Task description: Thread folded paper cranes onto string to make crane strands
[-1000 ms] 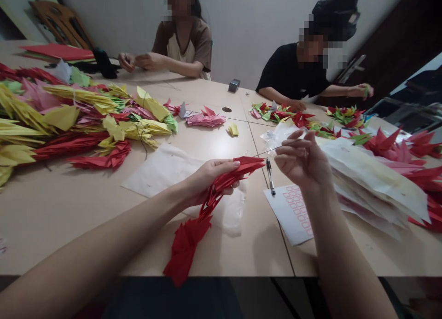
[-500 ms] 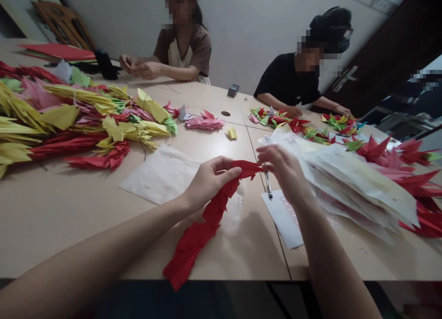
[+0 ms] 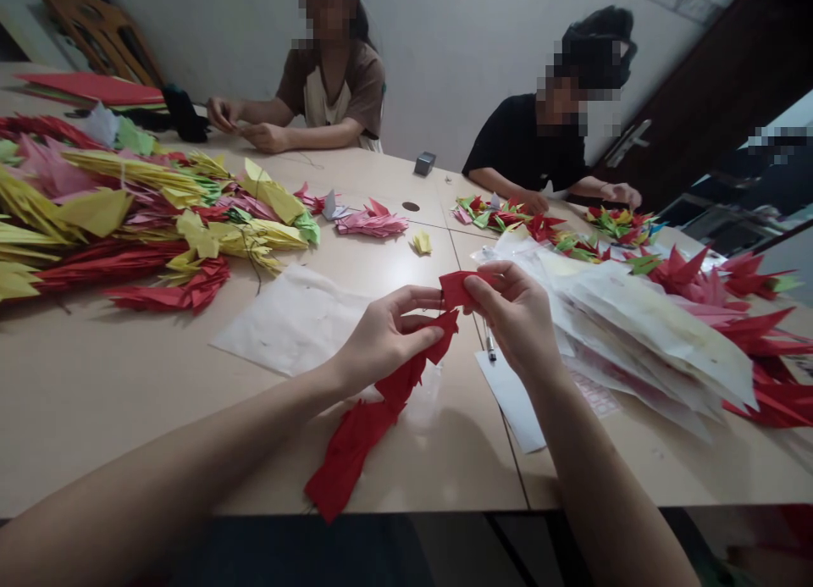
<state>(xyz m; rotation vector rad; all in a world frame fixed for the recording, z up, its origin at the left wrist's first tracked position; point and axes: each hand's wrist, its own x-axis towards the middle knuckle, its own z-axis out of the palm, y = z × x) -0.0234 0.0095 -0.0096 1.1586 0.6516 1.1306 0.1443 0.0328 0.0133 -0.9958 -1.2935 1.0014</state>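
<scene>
My left hand (image 3: 403, 337) is closed around the upper end of a strand of red folded paper (image 3: 362, 439), stacked piece on piece. The strand slants down toward me, its lower end at the table's front edge. Between the thumb and fingers of my right hand (image 3: 517, 312) is a single red folded paper piece (image 3: 456, 290), just above the strand's top. A short dark thread seems to run between that piece and the strand. Under my hands lies a translucent white sheet (image 3: 289, 316). A pen (image 3: 490, 343) and a white paper slip (image 3: 511, 401) lie beside my right wrist.
Strings of yellow, red and pink folded paper (image 3: 146, 223) heap up on the left. A stack of translucent bags (image 3: 641, 333) and red paper cranes (image 3: 692, 274) stand right. Across the table (image 3: 127, 418) sit two people, hands at paper pieces or thin thread. A yellow piece (image 3: 422, 242) lies mid-table.
My right hand has come in from the right and now pinches the top red piece, which stands apart from the strand. My left hand keeps its hold. The view has shifted slightly.
</scene>
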